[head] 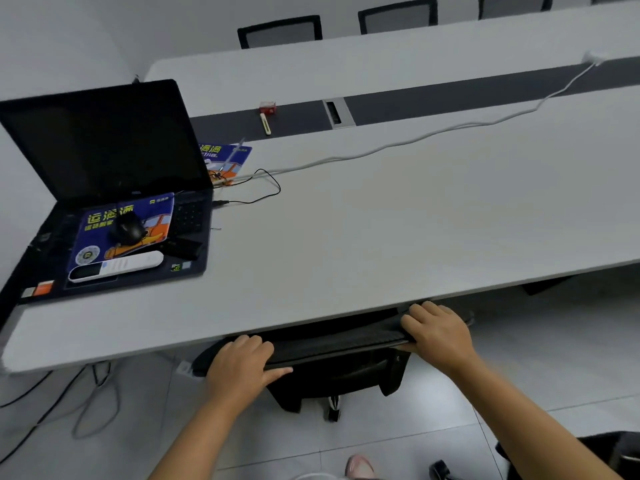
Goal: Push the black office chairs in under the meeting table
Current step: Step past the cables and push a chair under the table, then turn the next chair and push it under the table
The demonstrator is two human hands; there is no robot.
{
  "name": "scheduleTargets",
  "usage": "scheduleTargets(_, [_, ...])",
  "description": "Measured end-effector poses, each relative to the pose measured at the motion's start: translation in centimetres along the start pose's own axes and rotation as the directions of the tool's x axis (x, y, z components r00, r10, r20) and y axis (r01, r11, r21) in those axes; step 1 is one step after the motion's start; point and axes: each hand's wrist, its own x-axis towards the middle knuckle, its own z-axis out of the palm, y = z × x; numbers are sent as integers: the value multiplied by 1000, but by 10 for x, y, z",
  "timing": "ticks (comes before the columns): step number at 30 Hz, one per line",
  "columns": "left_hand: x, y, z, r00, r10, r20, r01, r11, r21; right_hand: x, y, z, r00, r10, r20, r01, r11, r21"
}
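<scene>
Both hands, left hand [239, 363] and right hand [437, 332], grip one black mesh-backed office chair [332, 344] at the long grey meeting table [381, 220]. Three more black chairs [280, 31] line the table's far side.

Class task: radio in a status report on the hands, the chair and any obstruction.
Both hands, left and right, gripping black mesh office chair's backrest top. Backrest at grey meeting table's edge. Nothing seen blocking.

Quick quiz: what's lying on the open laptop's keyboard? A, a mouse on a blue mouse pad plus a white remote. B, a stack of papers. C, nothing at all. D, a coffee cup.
A: a black mouse sits on a blue pad over the laptop keys, with a white remote in front.
</scene>
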Motion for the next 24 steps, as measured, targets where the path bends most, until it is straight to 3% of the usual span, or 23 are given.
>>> scheduleTargets(5, [3, 3, -9, 990, -39, 136, 47, 997, -59, -1, -3, -5, 998, 53, 20, -53, 998, -19])
scheduleTargets(8, [5, 14, -22, 971, -63, 232, 115, 969, -219, -5, -8, -14, 982, 174, 66, -176, 984, 20])
scheduleTargets(10, [8, 30, -25, 972, -88, 217, 167, 908, -384, -13, -20, -18, 937, 339, 78, -344, 937, 66])
scheduleTargets(13, [16, 70, -28, 995, -39, 90, 82, 829, -553, -39, -51, -19, 796, 600, 74, -600, 770, 217])
scheduleTargets(16, [15, 109, -25, 983, 178, 50, -84, 671, -737, -72, -93, -32, 573, 817, 69, -783, 520, 342])
scheduleTargets(19, [0, 134, -12, 895, 432, 114, -154, 537, -829, -105, -138, -50, 242, 963, 117, -894, 175, 412])
scheduleTargets(21, [-7, 146, -5, 803, 538, 258, -49, 491, -870, -129, -168, -63, 1, 987, 158, -888, -72, 454])
scheduleTargets(24, [-23, 163, 5, 611, 641, 464, 116, 507, -854, -168, -216, -77, -281, 945, 168, -812, -327, 484])
